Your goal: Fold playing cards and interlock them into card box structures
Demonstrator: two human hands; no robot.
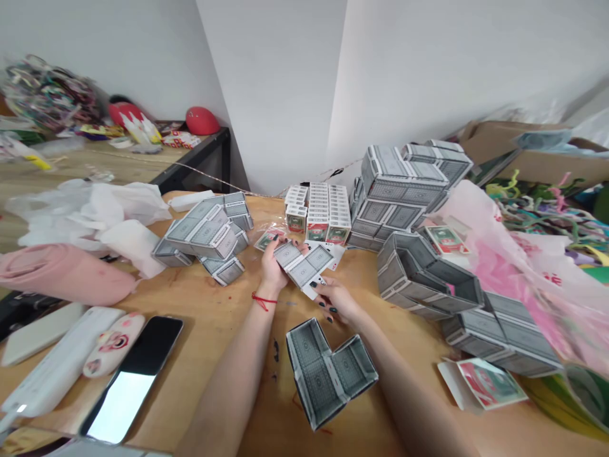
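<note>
Both hands hold grey-backed playing cards (303,263) fitted together into a flat piece, above the middle of the table. My left hand (272,270), with a red string on its wrist, is closed round the left side. From the lower right my right hand (337,299) pinches the edge, where a white card face shows. Loose face-up cards (337,255) lie just behind. Below the hands sits an open L-shaped form (328,374) made of folded playing cards, between my forearms.
Card-built blocks stand at left (204,228) and in a tall stack (404,184) at right. Rows of card boxes (328,206) are at the back. A phone (133,381) and power strip (61,362) lie left. An opened card box (490,384) and pink plastic bag (514,254) are right.
</note>
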